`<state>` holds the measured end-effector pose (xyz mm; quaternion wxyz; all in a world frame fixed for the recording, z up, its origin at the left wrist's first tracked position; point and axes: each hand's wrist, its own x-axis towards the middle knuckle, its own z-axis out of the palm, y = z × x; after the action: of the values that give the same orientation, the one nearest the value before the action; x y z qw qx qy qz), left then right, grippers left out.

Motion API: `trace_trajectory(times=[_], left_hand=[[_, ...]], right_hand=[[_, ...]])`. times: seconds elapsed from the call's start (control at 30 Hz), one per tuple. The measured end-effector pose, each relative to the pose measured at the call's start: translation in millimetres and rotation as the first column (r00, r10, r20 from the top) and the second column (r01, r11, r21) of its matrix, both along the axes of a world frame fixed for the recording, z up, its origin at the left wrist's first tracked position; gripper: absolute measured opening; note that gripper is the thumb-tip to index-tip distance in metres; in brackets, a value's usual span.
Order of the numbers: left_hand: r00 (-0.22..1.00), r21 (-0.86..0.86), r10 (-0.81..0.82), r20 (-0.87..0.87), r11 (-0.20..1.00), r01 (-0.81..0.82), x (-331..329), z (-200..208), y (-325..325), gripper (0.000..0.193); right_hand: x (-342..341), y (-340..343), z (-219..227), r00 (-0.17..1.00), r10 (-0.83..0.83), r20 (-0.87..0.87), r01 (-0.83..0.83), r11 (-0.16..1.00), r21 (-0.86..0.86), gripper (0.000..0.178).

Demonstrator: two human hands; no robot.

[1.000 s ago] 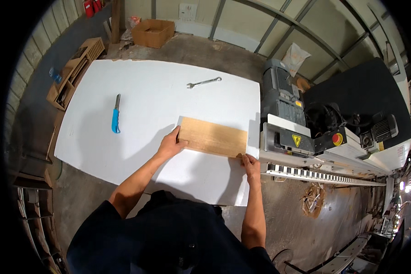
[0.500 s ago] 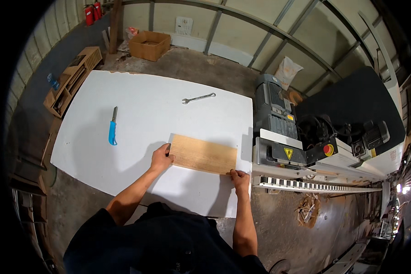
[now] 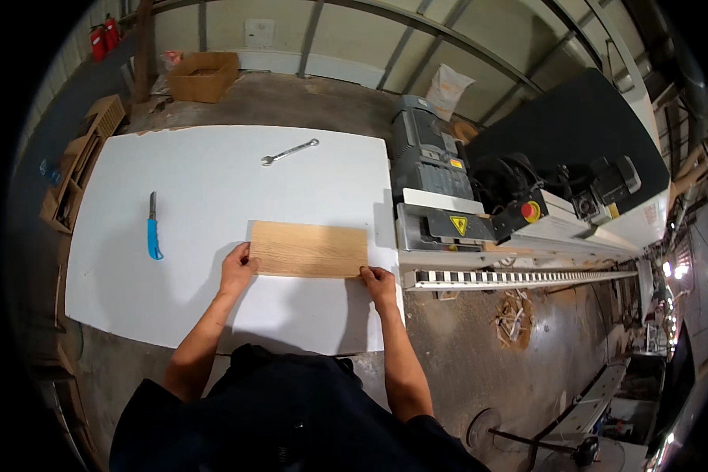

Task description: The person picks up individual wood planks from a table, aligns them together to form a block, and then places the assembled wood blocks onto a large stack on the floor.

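A rectangular light-brown wooden board (image 3: 310, 249) lies over the white tabletop (image 3: 204, 173), held at both ends. My left hand (image 3: 237, 270) is closed on its left end, near the lower corner. At the lower right corner my right hand (image 3: 380, 285) pinches the board between thumb and fingers. To the left lies a blue-handled utility knife (image 3: 154, 230), its blade pointing away from me. Beyond the board rests a silver combination wrench (image 3: 290, 152), set at a slant. Whether the board touches the tabletop or is slightly raised, I cannot tell.
Close to the table's right edge stands a machine with a grey motor (image 3: 426, 149), a red stop button (image 3: 530, 211) and a long toothed rail (image 3: 519, 278). A cardboard box (image 3: 204, 77) sits on the floor behind, and a wooden shelf unit (image 3: 79, 169) at the left.
The view has swung to the right, so the table and machine appear further left. The board looks more level to me now; both hands keep their hold on it.
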<state>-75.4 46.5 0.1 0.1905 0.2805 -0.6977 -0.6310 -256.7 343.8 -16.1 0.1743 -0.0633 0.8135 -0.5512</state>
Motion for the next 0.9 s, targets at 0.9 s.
trace_trajectory(times=[0.9], left_hand=[[0.972,-0.381,0.235,-0.014,0.897,-0.223,9,10,-2,0.043]], right_hand=[[-65,-15,52,0.633,-0.322,0.704,0.759,0.439,-0.481,0.037]])
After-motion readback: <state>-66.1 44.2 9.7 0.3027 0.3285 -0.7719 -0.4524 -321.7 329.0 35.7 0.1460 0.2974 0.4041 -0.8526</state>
